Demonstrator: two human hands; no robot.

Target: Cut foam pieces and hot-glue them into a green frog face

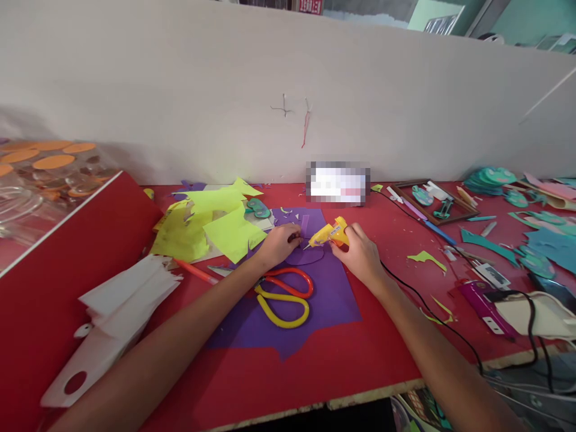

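Observation:
My right hand (360, 252) is closed around a yellow hot glue gun (330, 233), its nozzle pointing left. Close to that nozzle, my left hand (281, 243) is closed, fingertips pinched at a narrow purple strip (305, 224); the exact grip is partly hidden. Below the fingers lies a rounded purple cutout (308, 257) on a larger purple sheet (328, 297). Scissors (288, 306) with one red and one yellow handle loop rest on this sheet, their blades partly behind my left forearm.
Yellow-green sheets (234, 231) and white torn material (130, 306) lie left, beside a red slanted board (76, 288). A blurred bright object (338, 185) stands by the wall. Rightward are a wooden tray (438, 201), teal cutouts (488, 180), a purple power strip (488, 309) and a black cord (427, 294).

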